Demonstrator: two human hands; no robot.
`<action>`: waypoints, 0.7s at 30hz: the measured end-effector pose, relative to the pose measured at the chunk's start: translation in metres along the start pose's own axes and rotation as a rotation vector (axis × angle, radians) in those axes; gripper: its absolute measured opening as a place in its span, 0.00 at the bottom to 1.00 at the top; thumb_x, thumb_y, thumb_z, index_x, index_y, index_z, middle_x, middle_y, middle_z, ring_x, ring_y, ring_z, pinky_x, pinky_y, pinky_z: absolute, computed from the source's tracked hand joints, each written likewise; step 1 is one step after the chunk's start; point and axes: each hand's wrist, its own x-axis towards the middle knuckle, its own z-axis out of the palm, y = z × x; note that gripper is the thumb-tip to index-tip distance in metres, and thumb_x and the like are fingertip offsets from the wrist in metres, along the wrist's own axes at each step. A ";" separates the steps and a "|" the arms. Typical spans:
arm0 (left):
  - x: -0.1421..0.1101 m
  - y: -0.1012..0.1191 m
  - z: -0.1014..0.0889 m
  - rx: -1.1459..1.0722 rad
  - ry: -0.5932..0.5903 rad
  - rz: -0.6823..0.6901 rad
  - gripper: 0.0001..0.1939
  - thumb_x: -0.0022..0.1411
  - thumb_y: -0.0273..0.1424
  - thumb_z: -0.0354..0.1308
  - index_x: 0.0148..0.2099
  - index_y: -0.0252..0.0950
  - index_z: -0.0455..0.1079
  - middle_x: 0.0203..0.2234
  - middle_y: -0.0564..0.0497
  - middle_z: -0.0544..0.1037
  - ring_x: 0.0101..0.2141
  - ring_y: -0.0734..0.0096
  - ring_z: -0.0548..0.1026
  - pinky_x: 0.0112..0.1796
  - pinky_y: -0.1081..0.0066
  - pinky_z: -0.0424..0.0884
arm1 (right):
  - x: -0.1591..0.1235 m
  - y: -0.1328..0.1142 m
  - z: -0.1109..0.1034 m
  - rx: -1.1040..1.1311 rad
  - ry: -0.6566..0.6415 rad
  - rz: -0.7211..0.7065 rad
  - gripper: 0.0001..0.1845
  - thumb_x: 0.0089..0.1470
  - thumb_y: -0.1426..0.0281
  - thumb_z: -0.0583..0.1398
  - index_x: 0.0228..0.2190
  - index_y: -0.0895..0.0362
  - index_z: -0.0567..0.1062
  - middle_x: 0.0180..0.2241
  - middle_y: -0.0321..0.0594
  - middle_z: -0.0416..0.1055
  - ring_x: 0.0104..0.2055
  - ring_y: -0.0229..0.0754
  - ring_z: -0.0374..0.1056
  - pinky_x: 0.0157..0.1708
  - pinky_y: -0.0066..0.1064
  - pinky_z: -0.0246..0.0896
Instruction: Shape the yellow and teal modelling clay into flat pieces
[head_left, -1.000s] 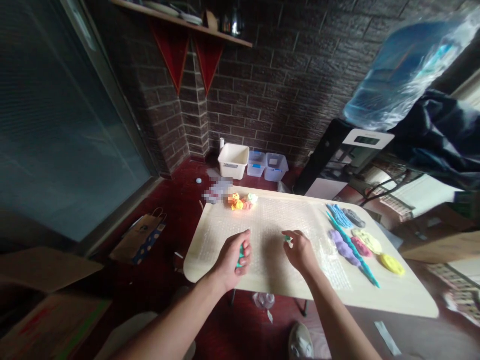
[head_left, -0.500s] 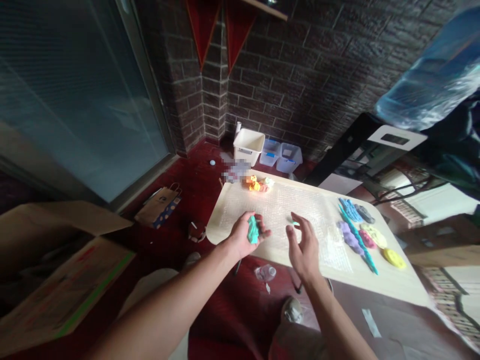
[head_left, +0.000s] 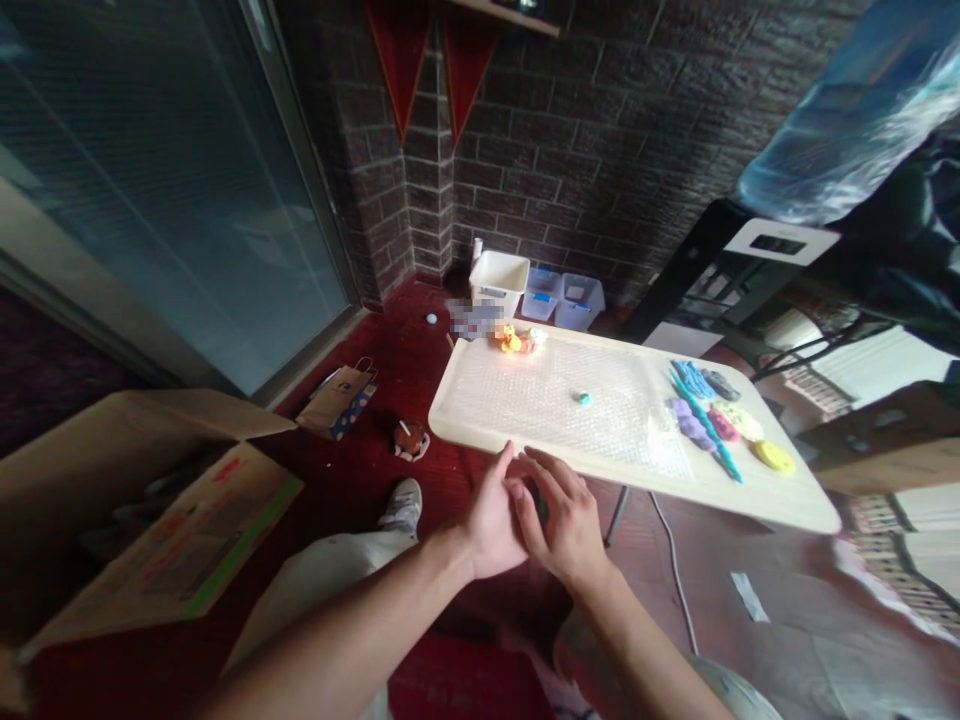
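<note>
Two hands, the left hand [head_left: 495, 530] and the right hand [head_left: 570, 520], overlap before the near edge of the table [head_left: 802, 502], hiding whatever lies between them. A pixelated patch [head_left: 476, 318] masks something by the table's far left corner; the frame cuts off the water bottle [head_left: 832, 125]. Red marks on the cardboard box [head_left: 180, 540] are too blurred to read. The right fingers bend loosely, thumb apart from them; the left ones are mostly covered. I cannot tell whether either grips anything. A small green ball [head_left: 585, 398] sits on the bubble wrap [head_left: 517, 395].
</note>
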 end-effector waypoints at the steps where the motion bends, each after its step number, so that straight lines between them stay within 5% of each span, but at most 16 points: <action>1: -0.006 -0.003 -0.001 0.015 0.008 -0.007 0.27 0.72 0.55 0.48 0.34 0.39 0.71 0.35 0.41 0.82 0.47 0.50 0.81 0.47 0.57 0.76 | -0.004 -0.001 -0.003 0.053 -0.018 0.045 0.15 0.61 0.61 0.64 0.45 0.55 0.84 0.46 0.54 0.82 0.49 0.58 0.78 0.51 0.48 0.73; 3: -0.012 -0.009 -0.003 0.100 -0.017 -0.036 0.30 0.70 0.59 0.48 0.32 0.39 0.70 0.34 0.40 0.82 0.46 0.49 0.81 0.47 0.57 0.74 | -0.008 -0.001 -0.008 0.144 -0.023 0.131 0.11 0.58 0.59 0.67 0.31 0.52 0.84 0.34 0.48 0.82 0.38 0.52 0.78 0.43 0.41 0.73; 7: -0.009 -0.017 -0.010 0.410 -0.077 -0.044 0.38 0.69 0.64 0.43 0.39 0.34 0.76 0.39 0.36 0.83 0.45 0.54 0.80 0.48 0.61 0.71 | -0.007 0.015 -0.021 0.194 0.187 0.291 0.25 0.60 0.53 0.66 0.17 0.53 0.74 0.19 0.39 0.69 0.22 0.41 0.65 0.28 0.33 0.63; 11: -0.005 -0.011 -0.018 0.546 0.141 0.078 0.36 0.75 0.53 0.38 0.44 0.30 0.78 0.41 0.35 0.84 0.39 0.59 0.80 0.44 0.64 0.71 | -0.003 0.036 -0.035 0.329 0.399 0.489 0.36 0.65 0.46 0.60 0.12 0.52 0.67 0.11 0.34 0.59 0.15 0.36 0.54 0.18 0.31 0.51; 15: 0.001 -0.007 -0.018 0.492 0.323 0.143 0.28 0.75 0.44 0.42 0.41 0.29 0.77 0.36 0.36 0.83 0.32 0.61 0.79 0.38 0.65 0.71 | 0.005 0.044 -0.042 0.521 0.464 0.610 0.39 0.61 0.42 0.62 0.10 0.51 0.60 0.08 0.30 0.53 0.11 0.34 0.48 0.13 0.30 0.43; 21: 0.035 -0.011 -0.007 0.388 0.346 0.217 0.22 0.74 0.41 0.44 0.40 0.32 0.74 0.33 0.39 0.82 0.29 0.63 0.78 0.34 0.66 0.72 | 0.028 0.046 -0.041 0.724 0.406 0.654 0.33 0.55 0.43 0.68 0.16 0.56 0.74 0.18 0.40 0.73 0.19 0.38 0.67 0.20 0.29 0.63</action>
